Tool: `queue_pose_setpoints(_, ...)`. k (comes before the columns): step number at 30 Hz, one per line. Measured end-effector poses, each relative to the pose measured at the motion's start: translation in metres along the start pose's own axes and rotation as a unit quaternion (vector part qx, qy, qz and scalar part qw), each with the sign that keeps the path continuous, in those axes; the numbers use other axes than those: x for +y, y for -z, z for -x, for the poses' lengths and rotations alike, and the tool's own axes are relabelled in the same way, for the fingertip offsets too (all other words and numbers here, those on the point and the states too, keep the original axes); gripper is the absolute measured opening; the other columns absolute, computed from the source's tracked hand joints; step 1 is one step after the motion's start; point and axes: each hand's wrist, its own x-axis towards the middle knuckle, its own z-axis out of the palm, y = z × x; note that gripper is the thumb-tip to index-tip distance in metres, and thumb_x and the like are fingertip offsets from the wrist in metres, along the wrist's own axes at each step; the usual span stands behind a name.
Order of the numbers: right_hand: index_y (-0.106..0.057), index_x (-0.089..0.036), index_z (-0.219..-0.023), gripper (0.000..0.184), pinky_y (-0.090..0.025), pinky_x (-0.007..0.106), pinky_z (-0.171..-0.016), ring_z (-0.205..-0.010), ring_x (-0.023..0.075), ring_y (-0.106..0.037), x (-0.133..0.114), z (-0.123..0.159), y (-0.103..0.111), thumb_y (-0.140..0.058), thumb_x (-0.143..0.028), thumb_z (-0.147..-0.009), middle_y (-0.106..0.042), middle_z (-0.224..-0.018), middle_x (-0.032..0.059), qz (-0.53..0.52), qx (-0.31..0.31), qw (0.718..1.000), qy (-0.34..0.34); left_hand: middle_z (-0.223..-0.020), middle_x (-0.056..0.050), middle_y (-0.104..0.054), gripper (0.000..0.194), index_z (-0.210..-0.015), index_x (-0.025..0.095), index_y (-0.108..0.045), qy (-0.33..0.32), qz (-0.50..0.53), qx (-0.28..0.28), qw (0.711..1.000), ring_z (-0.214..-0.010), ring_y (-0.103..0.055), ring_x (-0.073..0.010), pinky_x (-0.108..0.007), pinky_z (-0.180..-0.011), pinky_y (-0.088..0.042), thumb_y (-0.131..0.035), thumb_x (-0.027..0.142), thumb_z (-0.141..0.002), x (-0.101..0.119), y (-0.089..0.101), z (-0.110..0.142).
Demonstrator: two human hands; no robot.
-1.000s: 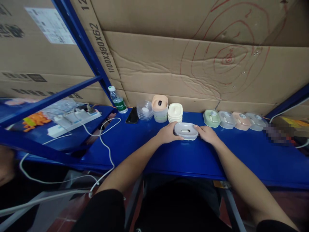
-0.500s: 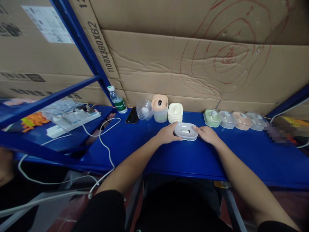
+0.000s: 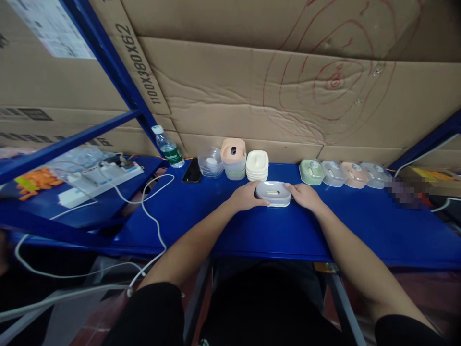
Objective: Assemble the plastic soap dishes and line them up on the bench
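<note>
A pale grey-lilac soap dish [image 3: 272, 192] with a slot in its middle lies at the table's centre, a cream edge showing beneath it. My left hand [image 3: 247, 196] is closed round its left end, thumb at the near side. At the right end my right hand [image 3: 303, 194] grips the rim, its fingers partly hidden. Just behind my left hand stands a stack of cream pieces [image 3: 257, 166]. Beside that, peach rims [image 3: 233, 151] are piled on grey and green ones. Further left are nested clear plastic covers [image 3: 211, 163].
Four-sided lidded dishes stand in a row at the back right: green [image 3: 311, 172], grey [image 3: 333, 173], peach [image 3: 354, 175] and a pale one [image 3: 373, 175]. A phone [image 3: 191, 171], water bottle [image 3: 168, 148], white cable [image 3: 157, 218] and power strip [image 3: 101, 184] are at left.
The view has shifted slightly. The soap dish sits more level between my hands, and both hands keep their hold on it.
</note>
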Motion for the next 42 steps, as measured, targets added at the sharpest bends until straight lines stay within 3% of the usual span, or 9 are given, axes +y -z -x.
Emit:
queue_pose_setpoints(4,-0.067,-0.021,-0.066,0.072,-0.043,0.029,-0.069,-0.078,0.0225,-0.07,-0.001,0.0,0.001,-0.027,-0.067,-0.104,-0.076,-0.079,0.009,0.03,-0.034,0.999,0.013,-0.147,-0.013,-0.06,0.092,-0.148,0.021,-0.052,0.017,-0.031,-0.024,0.999,-0.135,-0.056,-0.0364,-0.046,-0.11,-0.047,-0.079,0.066,-0.072,0.003,0.002,0.001)
queue_pose_setpoints(13,-0.068,-0.021,-0.07,0.076,-0.041,0.031,-0.067,-0.083,0.0253,-0.071,-0.006,0.005,0.001,-0.021,-0.07,-0.103,-0.077,-0.086,0.0117,0.077,-0.008,0.997,0.028,-0.152,-0.016,-0.055,0.104,-0.153,0.019,-0.045,0.006,-0.076,-0.022,0.997,-0.141,-0.051,-0.0382,-0.048,-0.115,-0.043,-0.081,0.068,-0.068,-0.005,-0.004,0.0)
queue_pose_setpoints(26,-0.065,-0.021,-0.067,0.074,-0.036,0.029,-0.062,-0.077,0.0223,-0.068,-0.014,0.009,0.002,-0.024,-0.072,-0.102,-0.076,-0.082,0.0097,0.062,0.028,0.997,0.032,-0.15,-0.013,-0.056,0.092,-0.153,0.021,-0.045,0.004,-0.109,0.01,0.994,-0.139,-0.053,-0.0361,-0.046,-0.112,-0.047,-0.079,0.052,-0.073,0.01,0.004,0.007)
queue_pose_setpoints(36,-0.07,-0.022,-0.071,0.066,-0.036,0.03,-0.062,-0.083,0.0237,-0.07,-0.017,0.011,0.004,-0.028,-0.059,-0.106,-0.077,-0.086,0.0092,0.09,0.013,0.995,0.029,-0.159,-0.016,-0.048,0.102,-0.156,0.021,-0.037,0.007,-0.113,0.0,0.994,-0.144,-0.049,-0.0369,-0.047,-0.113,-0.046,-0.082,0.057,-0.072,-0.002,0.0,0.003)
queue_pose_setpoints(42,-0.071,-0.022,-0.074,0.07,-0.036,0.029,-0.061,-0.083,0.0237,-0.07,-0.017,0.01,0.002,-0.025,-0.065,-0.105,-0.077,-0.086,0.0093,0.092,0.021,0.995,0.025,-0.15,-0.011,-0.058,0.099,-0.152,0.026,-0.044,0.014,-0.117,-0.001,0.993,-0.138,-0.055,-0.0368,-0.045,-0.109,-0.049,-0.085,0.06,-0.068,-0.009,-0.002,0.0)
